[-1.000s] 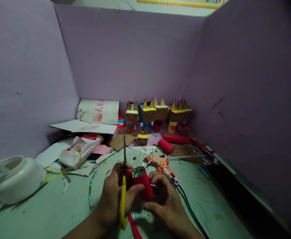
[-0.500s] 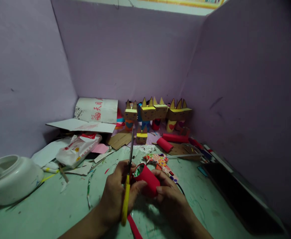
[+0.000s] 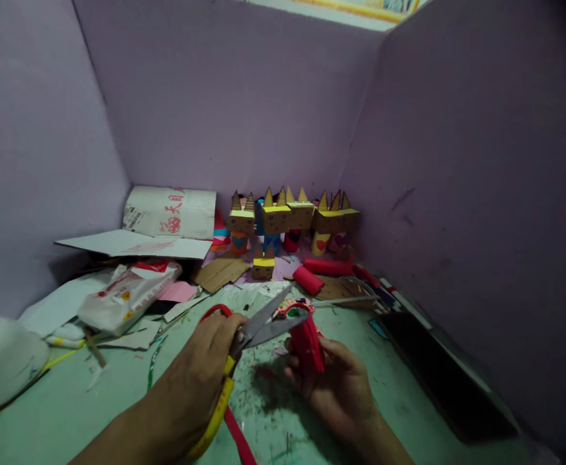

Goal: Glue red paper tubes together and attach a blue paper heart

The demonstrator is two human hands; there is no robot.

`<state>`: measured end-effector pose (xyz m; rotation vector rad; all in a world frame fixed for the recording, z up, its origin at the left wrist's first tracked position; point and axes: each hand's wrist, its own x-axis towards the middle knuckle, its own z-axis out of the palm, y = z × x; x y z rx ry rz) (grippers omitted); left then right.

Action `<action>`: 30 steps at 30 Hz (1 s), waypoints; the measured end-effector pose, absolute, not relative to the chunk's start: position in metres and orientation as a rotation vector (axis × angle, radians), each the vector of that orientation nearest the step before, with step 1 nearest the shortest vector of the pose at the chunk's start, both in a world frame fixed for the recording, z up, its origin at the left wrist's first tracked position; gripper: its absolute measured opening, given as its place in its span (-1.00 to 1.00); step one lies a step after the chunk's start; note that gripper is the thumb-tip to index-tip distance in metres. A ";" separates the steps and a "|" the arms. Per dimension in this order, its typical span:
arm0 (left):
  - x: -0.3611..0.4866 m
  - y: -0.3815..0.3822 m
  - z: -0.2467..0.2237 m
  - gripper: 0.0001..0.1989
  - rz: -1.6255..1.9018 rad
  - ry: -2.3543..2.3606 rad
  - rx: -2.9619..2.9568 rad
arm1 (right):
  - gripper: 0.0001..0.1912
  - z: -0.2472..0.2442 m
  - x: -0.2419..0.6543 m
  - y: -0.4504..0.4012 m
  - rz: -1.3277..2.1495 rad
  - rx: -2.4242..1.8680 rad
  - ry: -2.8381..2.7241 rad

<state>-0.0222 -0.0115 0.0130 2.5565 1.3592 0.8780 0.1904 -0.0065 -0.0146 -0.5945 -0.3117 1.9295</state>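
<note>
- Head view: left hand (image 3: 203, 371), back upward, fingers curled around scissors (image 3: 263, 333), blades parted.
- Right hand (image 3: 338, 384), palm partly upward, fingers pinching a tilted red tube (image 3: 308, 342).
- Tube above the table (image 3: 394, 413), its mouth at one blade's tip.

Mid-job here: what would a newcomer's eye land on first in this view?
First, the open scissors in the left hand, low and near the centre. Next, the bright red tube in the right hand, just right of them. Farther back, cardboard figures with pointed tops stand before the lilac wall.
</note>
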 end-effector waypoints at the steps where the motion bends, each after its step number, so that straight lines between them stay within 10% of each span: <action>1: -0.024 -0.013 0.012 -0.53 0.839 1.369 2.543 | -0.74 -0.015 0.190 -0.006 1.934 -0.598 -0.318; 30: -0.025 -0.029 0.000 -0.46 0.464 1.526 2.710 | -0.64 -0.006 0.182 -0.011 1.902 -0.550 -0.542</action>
